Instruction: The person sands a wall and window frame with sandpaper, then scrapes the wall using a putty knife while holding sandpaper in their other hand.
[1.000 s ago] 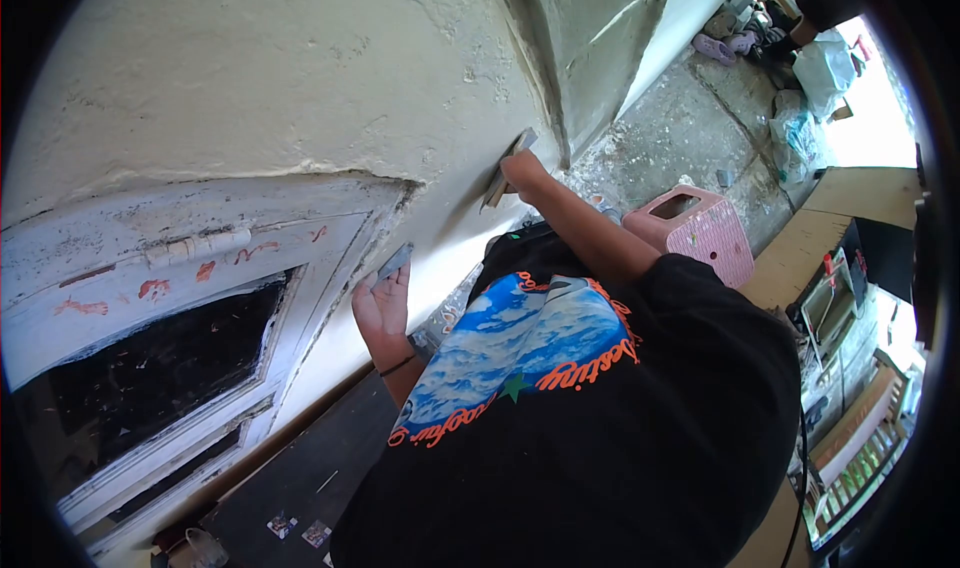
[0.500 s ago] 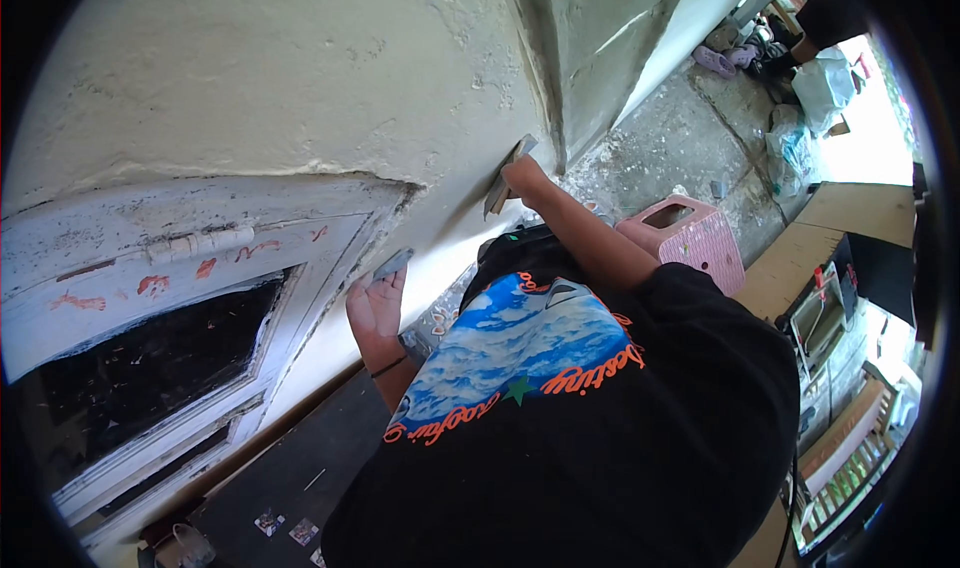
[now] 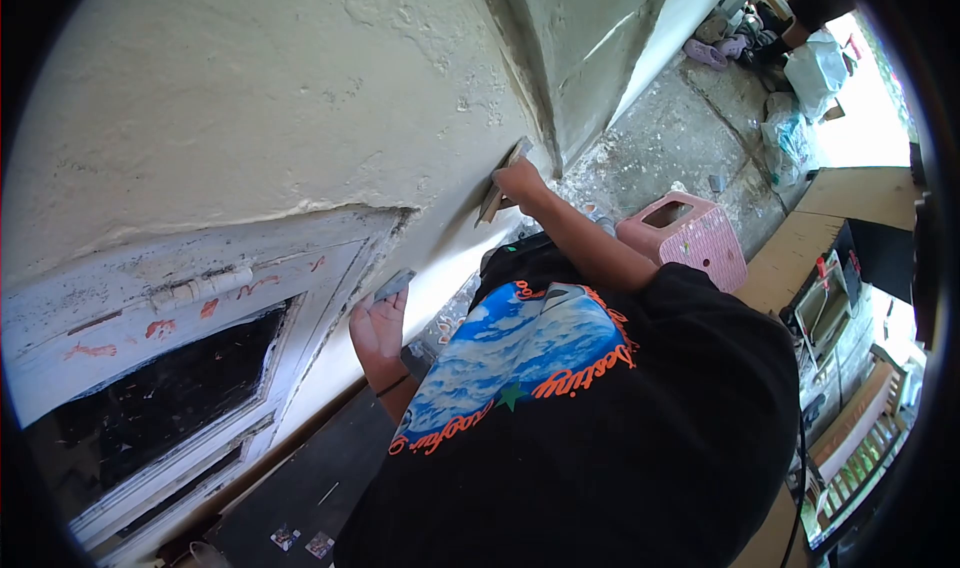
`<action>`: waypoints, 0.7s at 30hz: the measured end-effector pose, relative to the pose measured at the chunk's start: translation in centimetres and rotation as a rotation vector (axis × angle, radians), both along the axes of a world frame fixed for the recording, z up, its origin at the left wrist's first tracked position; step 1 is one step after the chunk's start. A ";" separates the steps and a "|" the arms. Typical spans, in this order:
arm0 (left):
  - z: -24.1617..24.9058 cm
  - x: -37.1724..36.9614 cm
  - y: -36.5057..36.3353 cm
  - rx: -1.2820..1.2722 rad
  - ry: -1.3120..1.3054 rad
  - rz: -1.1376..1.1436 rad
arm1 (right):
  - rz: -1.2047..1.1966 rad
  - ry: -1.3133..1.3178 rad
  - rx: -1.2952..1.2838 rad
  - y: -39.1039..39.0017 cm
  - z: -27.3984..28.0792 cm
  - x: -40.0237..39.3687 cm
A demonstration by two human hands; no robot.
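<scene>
My right hand (image 3: pixel 521 182) is closed around a flat, grey-edged trowel (image 3: pixel 495 200), its face held on or very near the pale plastered wall (image 3: pixel 300 98) beside the corner. Lower and to the left, my left hand (image 3: pixel 380 324) is turned palm up. Its fingers are curled at a small flat grey piece (image 3: pixel 394 285) close to the wall, right of the window frame. What kind of piece this is cannot be made out. Patches of the wall look rough and pitted.
The white-painted window frame (image 3: pixel 225 313) has dark glass and red marks. Below it is a dark tabletop (image 3: pixel 290 498) with small cards. A pink plastic stool (image 3: pixel 690 248) stands on the speckled floor. Bags (image 3: pixel 790 133), shoes (image 3: pixel 707 52) and another person's leg (image 3: pixel 822 3) show farther off.
The view has tilted slightly, so the window frame sits lower in the picture. Both hands keep their holds, and the trowel stays near the corner with little visible shift.
</scene>
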State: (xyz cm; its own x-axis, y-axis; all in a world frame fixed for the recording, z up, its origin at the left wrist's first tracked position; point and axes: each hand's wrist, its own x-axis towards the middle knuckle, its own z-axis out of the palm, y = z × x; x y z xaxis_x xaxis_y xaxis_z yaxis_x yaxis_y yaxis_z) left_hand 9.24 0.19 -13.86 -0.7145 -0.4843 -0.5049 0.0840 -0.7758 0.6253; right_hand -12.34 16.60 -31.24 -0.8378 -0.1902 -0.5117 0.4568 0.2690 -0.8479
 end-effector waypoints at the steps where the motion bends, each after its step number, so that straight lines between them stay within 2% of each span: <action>1: -0.2 0.4 0.0 0.007 -0.005 0.003 | 0.005 -0.006 0.003 0.1 0.7 0.1; 3: -0.4 0.4 -0.3 0.031 0.004 0.008 | 0.037 -0.121 0.072 0.8 2.0 -0.9; 5: -0.5 0.6 -0.3 0.052 0.008 0.014 | 0.025 -0.160 0.008 0.7 -0.6 -1.4; 7: -0.2 0.3 -0.2 0.056 0.019 -0.011 | 0.053 -0.273 -0.144 0.8 0.3 -1.6; 9: -0.4 0.5 -0.5 0.048 0.011 -0.022 | 0.058 -0.191 -0.141 0.6 2.2 -0.9; 11: -0.6 0.7 -0.5 0.062 0.012 -0.004 | 0.221 -0.174 -0.168 1.5 5.3 -0.8; 13: -0.6 0.4 -0.2 0.060 0.031 0.008 | 0.240 -0.209 -0.188 1.6 3.4 -1.5; 15: -0.5 0.4 0.0 0.053 0.044 0.013 | 0.079 -0.377 -0.311 1.7 2.4 -1.9; 16: -0.5 0.4 0.1 0.040 0.044 0.009 | 0.093 -0.247 -0.310 1.0 2.4 -1.6; 17: -0.5 0.3 0.0 0.025 0.042 0.006 | 0.095 -0.242 -0.313 0.8 2.4 -1.7; 19: -1.0 0.9 -0.5 0.041 0.037 0.015 | 0.185 -0.269 -0.303 1.3 6.1 -0.4; 21: -1.3 0.7 -0.6 0.065 0.065 0.012 | 0.167 -0.306 -0.286 1.5 4.9 -1.0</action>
State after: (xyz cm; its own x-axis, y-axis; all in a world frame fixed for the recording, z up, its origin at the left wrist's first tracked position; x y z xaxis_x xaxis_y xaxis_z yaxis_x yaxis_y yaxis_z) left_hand 9.92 -0.38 -15.12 -0.7411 -0.4612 -0.4879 0.1330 -0.8131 0.5668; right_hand -13.37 18.13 -26.33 -0.6020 -0.4800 -0.6381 0.6680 0.1350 -0.7318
